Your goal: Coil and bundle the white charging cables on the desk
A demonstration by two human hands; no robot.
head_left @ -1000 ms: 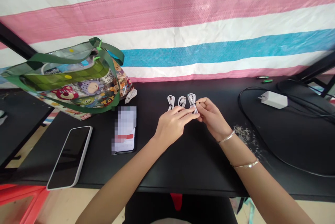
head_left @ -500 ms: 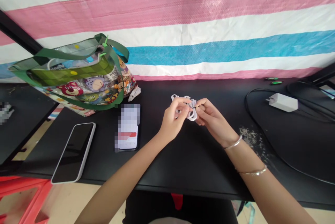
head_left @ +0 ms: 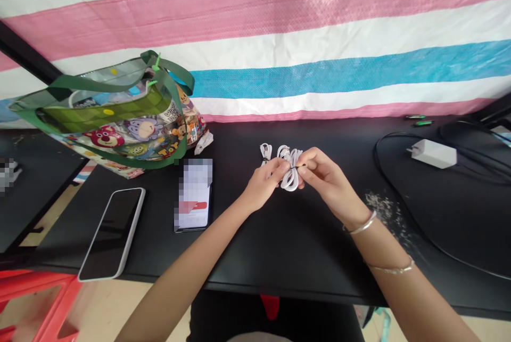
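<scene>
A coiled white cable is held between my two hands above the black desk, with a dark tie around its middle. My left hand pinches the coil from the left, thumb on top. From the right, my right hand has thumb and forefinger closed at the tie, whose dark end shows by the fingertips. Just beyond my left hand lies a second small white cable bundle, also with a dark band; its lower part is hidden by my fingers.
To the left stand a cartoon tote bag, a phone with a lit screen and a white-edged phone. At the right are a white charger, a black cable, scattered pale crumbs and small green items.
My left fingers have lowered and uncurled from over the coil, so more of the white cable and the second bundle shows. My right hand stays pinched at the tie.
</scene>
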